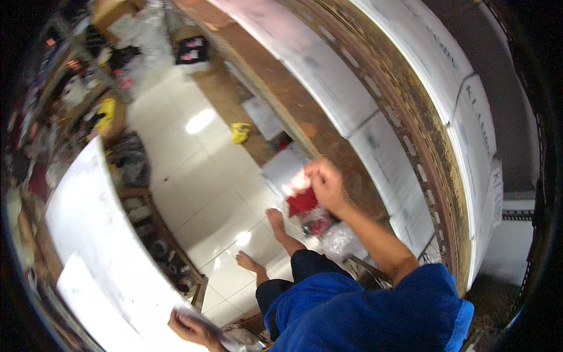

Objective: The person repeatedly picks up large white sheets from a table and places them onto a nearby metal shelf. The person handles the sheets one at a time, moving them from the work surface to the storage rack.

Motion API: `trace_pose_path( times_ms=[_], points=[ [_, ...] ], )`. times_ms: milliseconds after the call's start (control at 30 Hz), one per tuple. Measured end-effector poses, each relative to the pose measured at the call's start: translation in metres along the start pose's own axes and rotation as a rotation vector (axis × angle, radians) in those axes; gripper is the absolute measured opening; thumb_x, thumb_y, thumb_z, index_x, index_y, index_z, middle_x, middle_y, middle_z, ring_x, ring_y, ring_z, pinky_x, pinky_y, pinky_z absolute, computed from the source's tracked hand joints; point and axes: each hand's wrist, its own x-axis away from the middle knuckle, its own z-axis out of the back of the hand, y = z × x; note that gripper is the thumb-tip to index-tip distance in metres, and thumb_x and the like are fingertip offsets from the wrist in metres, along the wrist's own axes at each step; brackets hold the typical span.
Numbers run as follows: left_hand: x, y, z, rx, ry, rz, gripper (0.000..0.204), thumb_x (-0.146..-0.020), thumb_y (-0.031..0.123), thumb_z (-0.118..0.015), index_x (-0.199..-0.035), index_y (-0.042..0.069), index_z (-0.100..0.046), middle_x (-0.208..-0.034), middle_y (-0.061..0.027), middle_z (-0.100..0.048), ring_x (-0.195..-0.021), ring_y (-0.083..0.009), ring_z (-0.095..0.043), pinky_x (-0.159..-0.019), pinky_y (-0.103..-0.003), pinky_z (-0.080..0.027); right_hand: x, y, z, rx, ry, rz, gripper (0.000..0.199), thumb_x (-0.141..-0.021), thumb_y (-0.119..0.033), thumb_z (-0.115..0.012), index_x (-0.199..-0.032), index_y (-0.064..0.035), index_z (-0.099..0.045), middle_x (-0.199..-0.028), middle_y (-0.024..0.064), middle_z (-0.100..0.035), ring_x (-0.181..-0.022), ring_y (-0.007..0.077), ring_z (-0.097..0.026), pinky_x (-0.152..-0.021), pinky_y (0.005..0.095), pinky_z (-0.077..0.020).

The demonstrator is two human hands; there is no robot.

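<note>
My right hand (325, 185) is raised in front of me with its fingers curled together. Beside its fingertips shows a bright pinkish-white blur (298, 183); whether that is a held thing or a glare on plastic I cannot tell. Below it, near the floor, lie a red cloth-like item (302, 201) and clear plastic wrap (341, 242). At the lower left my left hand (189, 327) is curled beside the large white carton (99, 234). A shiny, see-through sheet (208, 324) runs along this hand, smeared by motion. What its fingers grip is hidden.
To the right, white cartons (375, 141) stand on brown shelves with a perforated metal rail (404, 135). A tiled floor (202, 170) runs between shelves. A yellow crumpled bag (240, 132), a grey box (285, 169) and a dark bundle (192, 50) lie along its right side.
</note>
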Motion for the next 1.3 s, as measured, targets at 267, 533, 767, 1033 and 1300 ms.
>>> trace_pose_path(
  times_ms=[267, 533, 767, 1033, 1300],
  points=[
    [-0.006, -0.004, 0.034, 0.490, 0.062, 0.028, 0.015, -0.083, -0.005, -0.051, -0.094, -0.003, -0.061, -0.080, -0.0147, -0.056, -0.070, -0.0264, -0.054, -0.064, -0.034, -0.044, 0.193, -0.006, -0.139, -0.294, -0.598, -0.374, 0.018, -0.092, -0.018, -0.057, -0.088, -0.0009, -0.060, -0.074, 0.0040, -0.061, -0.069, 0.0121, -0.058, -0.064, 0.0263, -0.0479],
    [0.002, -0.061, 0.106, 0.296, 0.125, -0.226, 0.027, -0.078, 0.005, -0.063, -0.104, 0.001, -0.060, -0.099, -0.0145, -0.058, -0.093, -0.0313, -0.056, -0.079, -0.040, -0.045, 0.276, 0.015, -0.070, 0.051, -0.868, -0.681, 0.030, -0.094, -0.030, -0.052, -0.092, -0.0030, -0.066, -0.079, 0.0104, -0.064, -0.074, 0.0188, -0.061, -0.064, 0.0353, -0.0491],
    [0.024, -0.103, 0.115, 0.087, 0.200, -0.210, 0.037, -0.075, 0.012, -0.067, -0.109, 0.000, -0.057, -0.117, -0.0190, -0.052, -0.114, -0.0360, -0.048, -0.096, -0.045, -0.039, 0.284, 0.085, -0.100, 0.008, -0.753, -0.605, 0.017, -0.092, -0.014, -0.053, -0.098, 0.0006, -0.057, -0.078, 0.0136, -0.064, -0.063, 0.0239, -0.064, -0.058, 0.0335, -0.0521],
    [0.022, -0.102, 0.118, 0.136, 0.209, -0.217, 0.035, -0.077, 0.014, -0.067, -0.108, 0.001, -0.058, -0.118, -0.0177, -0.052, -0.114, -0.0351, -0.047, -0.096, -0.043, -0.039, 0.281, 0.005, -0.140, -0.258, -0.761, -0.658, 0.018, -0.086, -0.012, -0.055, -0.092, 0.0041, -0.061, -0.077, 0.0118, -0.062, -0.063, 0.0185, -0.062, -0.053, 0.0309, -0.0496],
    [0.024, -0.102, 0.116, 0.140, 0.231, -0.207, 0.032, -0.080, 0.018, -0.065, -0.106, 0.001, -0.059, -0.116, -0.0172, -0.053, -0.114, -0.0339, -0.048, -0.096, -0.042, -0.039, 0.290, -0.040, -0.094, 0.098, -0.889, -0.587, 0.023, -0.086, -0.018, -0.056, -0.084, 0.0041, -0.060, -0.068, 0.0092, -0.058, -0.060, 0.0183, -0.058, -0.054, 0.0331, -0.0481]
  ],
)
